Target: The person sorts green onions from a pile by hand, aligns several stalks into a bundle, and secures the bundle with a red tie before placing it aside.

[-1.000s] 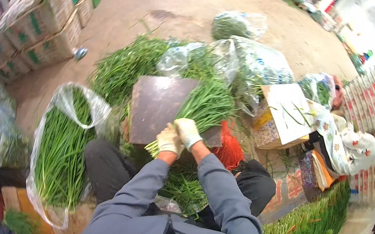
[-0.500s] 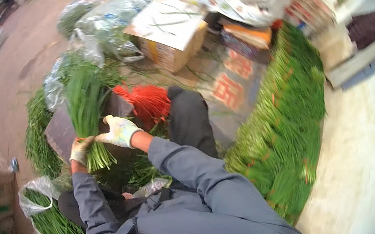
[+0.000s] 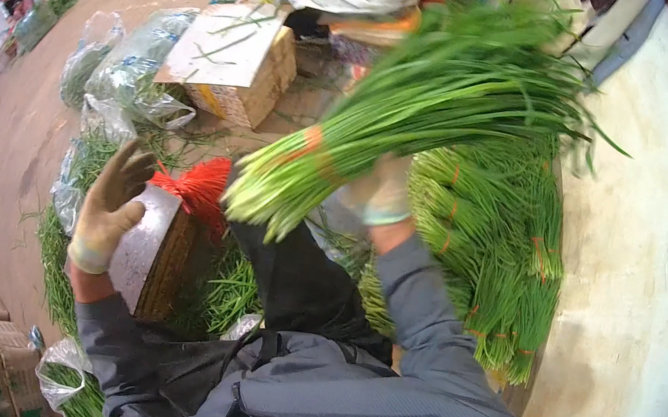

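Note:
A large bundle of garlic chives (image 3: 426, 91) is raised across the front of me. Its pale stem ends point lower left, and an orange tie circles it near them. My right hand (image 3: 378, 196), gloved and a little blurred, is closed around the bundle from below, its fingers partly hidden. On the left, my gloved left hand (image 3: 109, 209) is open and holds nothing, fingers up. Beside that hand stands a block with a grey top (image 3: 137, 250). A heap of red ties (image 3: 199, 189) lies at its far end. Rows of tied chive bundles (image 3: 495, 255) are stacked to the right.
A cardboard box (image 3: 261, 89) topped with a white board stands ahead. Plastic bags of greens (image 3: 141, 63) sit left of it. A pale wall (image 3: 621, 304) bounds the right side. Another bag of chives (image 3: 67, 376) lies at lower left.
The chive bundle, held over the block before, has swung up and right in my right hand. My left hand has let go of it and opened. The view has shifted slightly.

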`<action>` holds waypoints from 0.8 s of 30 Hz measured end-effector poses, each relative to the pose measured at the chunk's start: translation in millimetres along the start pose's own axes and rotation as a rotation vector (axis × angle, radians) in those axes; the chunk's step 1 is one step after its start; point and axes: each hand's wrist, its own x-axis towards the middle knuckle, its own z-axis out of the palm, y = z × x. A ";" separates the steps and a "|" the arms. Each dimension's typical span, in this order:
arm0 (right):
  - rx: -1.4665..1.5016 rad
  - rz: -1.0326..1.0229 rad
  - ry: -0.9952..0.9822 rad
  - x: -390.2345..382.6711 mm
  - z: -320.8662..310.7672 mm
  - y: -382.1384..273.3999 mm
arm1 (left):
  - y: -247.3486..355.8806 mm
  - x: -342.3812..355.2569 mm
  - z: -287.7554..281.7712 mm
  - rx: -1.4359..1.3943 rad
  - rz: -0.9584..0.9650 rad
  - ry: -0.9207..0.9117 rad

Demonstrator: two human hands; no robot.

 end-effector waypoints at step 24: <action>0.206 1.042 1.004 -288.5 -272.7 163.9 | -61.9 -33.5 -33.5 0.127 -0.341 0.244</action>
